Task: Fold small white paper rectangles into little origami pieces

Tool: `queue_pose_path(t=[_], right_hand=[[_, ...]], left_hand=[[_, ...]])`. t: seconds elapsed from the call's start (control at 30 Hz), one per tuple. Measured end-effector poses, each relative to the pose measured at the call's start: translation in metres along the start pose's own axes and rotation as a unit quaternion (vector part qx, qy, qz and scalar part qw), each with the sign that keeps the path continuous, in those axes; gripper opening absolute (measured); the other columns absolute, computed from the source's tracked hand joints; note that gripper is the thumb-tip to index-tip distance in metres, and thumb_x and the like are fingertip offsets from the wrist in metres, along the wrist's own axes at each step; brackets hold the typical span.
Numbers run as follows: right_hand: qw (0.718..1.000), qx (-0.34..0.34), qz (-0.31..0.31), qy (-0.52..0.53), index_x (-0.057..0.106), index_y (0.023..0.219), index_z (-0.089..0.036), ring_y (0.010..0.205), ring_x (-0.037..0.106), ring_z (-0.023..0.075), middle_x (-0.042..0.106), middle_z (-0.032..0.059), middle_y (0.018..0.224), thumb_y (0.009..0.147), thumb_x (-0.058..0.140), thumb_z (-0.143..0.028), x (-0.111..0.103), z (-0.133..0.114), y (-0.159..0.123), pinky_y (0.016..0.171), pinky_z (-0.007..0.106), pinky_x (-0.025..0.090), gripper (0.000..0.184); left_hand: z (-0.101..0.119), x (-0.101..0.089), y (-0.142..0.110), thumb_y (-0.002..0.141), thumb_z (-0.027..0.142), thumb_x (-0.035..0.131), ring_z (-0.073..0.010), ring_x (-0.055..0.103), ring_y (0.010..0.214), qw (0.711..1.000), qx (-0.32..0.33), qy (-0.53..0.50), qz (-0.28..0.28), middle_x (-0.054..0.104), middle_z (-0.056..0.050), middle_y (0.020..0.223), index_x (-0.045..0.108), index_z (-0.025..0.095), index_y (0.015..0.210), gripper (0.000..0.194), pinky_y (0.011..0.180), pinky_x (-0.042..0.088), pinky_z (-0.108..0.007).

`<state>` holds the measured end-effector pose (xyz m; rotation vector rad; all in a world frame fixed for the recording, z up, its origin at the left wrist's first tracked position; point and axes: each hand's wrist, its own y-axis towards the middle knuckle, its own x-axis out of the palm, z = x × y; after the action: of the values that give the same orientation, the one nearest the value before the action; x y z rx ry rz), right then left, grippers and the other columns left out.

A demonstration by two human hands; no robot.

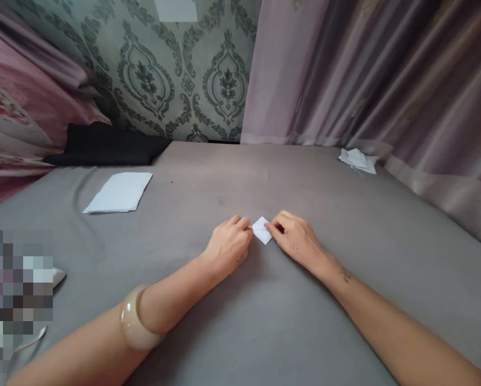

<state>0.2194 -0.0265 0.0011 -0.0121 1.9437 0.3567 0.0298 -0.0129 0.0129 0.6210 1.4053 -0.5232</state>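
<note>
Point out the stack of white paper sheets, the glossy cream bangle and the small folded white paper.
Stack of white paper sheets [119, 193]: head view, top sheet.
Glossy cream bangle [131, 319]: head view, outer band.
Small folded white paper [261, 227]: head view, middle.

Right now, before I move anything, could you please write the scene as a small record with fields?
surface: grey cloth
between the hands: small folded white paper, diamond-shaped as seen
left hand: fingers curled at the paper's left corner; grip unclear
right hand: a digit on the paper's right side; grip unclear
left forearm: pale bangle
farther left: flat white sheets, with black cloth behind
far right: loose white papers
background: patterned wall, curtain to its right
lower left corner: pixelated, unreadable
</note>
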Motion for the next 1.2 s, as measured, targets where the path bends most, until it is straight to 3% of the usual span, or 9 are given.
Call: queue_pose_path(t=[0.2,0.4,0.53,0.63,0.73,0.8,1.07,1.13,1.2], right_hand=[[0.996,-0.031,-0.062,0.048,0.048,0.130,-0.025,0.099,0.057,0.0185,0.050,0.0095,0.123,0.094,0.040,-0.025,0.003,0.007,0.008,0.083,0.032,0.046,0.037],[0.992,-0.055,-0.089,0.076,0.054,0.116,-0.022,0.098,0.057,0.0188,0.052,0.0096,0.119,0.091,0.040,-0.021,-0.003,0.007,0.003,0.087,0.035,0.045,0.028],[0.975,0.053,-0.073,0.201,0.055,0.094,-0.020,0.072,0.059,0.0146,0.061,0.0035,0.088,0.086,0.051,-0.027,-0.007,0.009,0.001,0.068,0.030,0.048,0.011],[0.898,0.176,-0.070,0.397,0.051,0.085,-0.020,0.054,0.055,0.0106,0.062,-0.0007,0.069,0.082,0.058,-0.032,-0.010,0.005,0.000,0.054,0.024,0.046,0.014],[0.781,0.241,-0.058,0.573,0.052,0.084,-0.019,0.065,0.064,0.0110,0.067,0.0021,0.076,0.076,0.068,-0.027,-0.014,-0.005,-0.002,0.062,0.023,0.053,0.020],[0.722,0.255,-0.056,0.640,0.056,0.085,-0.017,0.077,0.067,0.0121,0.069,0.0043,0.086,0.073,0.071,-0.023,-0.016,-0.011,-0.004,0.071,0.022,0.055,0.020],[0.645,0.259,-0.069,0.715,0.063,0.090,-0.014,0.088,0.066,0.0109,0.068,0.0060,0.099,0.078,0.068,-0.019,-0.008,-0.017,-0.008,0.083,0.019,0.055,0.014],[0.657,0.254,-0.086,0.705,0.061,0.093,-0.014,0.088,0.066,0.0117,0.068,0.0064,0.100,0.079,0.067,-0.022,-0.006,-0.015,-0.009,0.084,0.023,0.055,0.017],[0.714,0.234,-0.091,0.654,0.060,0.095,-0.016,0.088,0.066,0.0139,0.067,0.0068,0.102,0.079,0.067,-0.027,-0.004,-0.013,-0.009,0.081,0.027,0.055,0.020]], left_hand=[[-0.008,0.008,0.004,0.086,0.012,0.039,-0.0205,0.058,0.090,0.989,-0.059,-0.117,0.067,0.064,-0.008,0.095,0.070,0.019,0.093,0.032,0.070,0.047,-0.028],[-0.016,0.017,0.008,0.081,0.009,0.038,-0.0194,0.060,0.087,0.960,-0.090,-0.235,0.119,0.065,-0.007,0.092,0.070,0.018,0.093,0.035,0.076,0.047,-0.030],[-0.018,0.017,0.013,0.077,0.010,0.042,-0.0175,0.061,0.078,0.915,-0.144,-0.352,0.133,0.068,-0.007,0.087,0.070,0.015,0.091,0.032,0.075,0.047,-0.029],[-0.015,0.012,0.015,0.074,0.013,0.048,-0.0169,0.062,0.080,0.826,-0.193,-0.515,0.126,0.070,-0.007,0.091,0.067,0.014,0.097,0.030,0.071,0.047,-0.026],[-0.011,0.004,0.014,0.071,0.016,0.055,-0.0179,0.062,0.090,0.737,-0.178,-0.645,0.102,0.070,-0.008,0.099,0.065,0.013,0.100,0.031,0.075,0.047,-0.026],[-0.007,-0.001,0.013,0.070,0.019,0.061,-0.0181,0.062,0.092,0.712,-0.155,-0.680,0.086,0.069,-0.009,0.099,0.065,0.012,0.098,0.029,0.082,0.046,-0.027],[-0.001,-0.002,0.012,0.065,0.035,0.075,-0.0138,0.062,0.073,0.680,-0.152,-0.714,0.067,0.071,-0.004,0.080,0.067,0.014,0.081,0.028,0.074,0.046,-0.026],[-0.002,0.001,0.013,0.068,0.035,0.073,-0.0125,0.061,0.068,0.703,-0.160,-0.689,0.078,0.070,-0.003,0.076,0.067,0.014,0.079,0.025,0.069,0.045,-0.024],[-0.005,0.004,0.013,0.073,0.035,0.068,-0.0119,0.059,0.066,0.750,-0.157,-0.635,0.097,0.069,-0.003,0.075,0.067,0.013,0.079,0.022,0.065,0.044,-0.023]])
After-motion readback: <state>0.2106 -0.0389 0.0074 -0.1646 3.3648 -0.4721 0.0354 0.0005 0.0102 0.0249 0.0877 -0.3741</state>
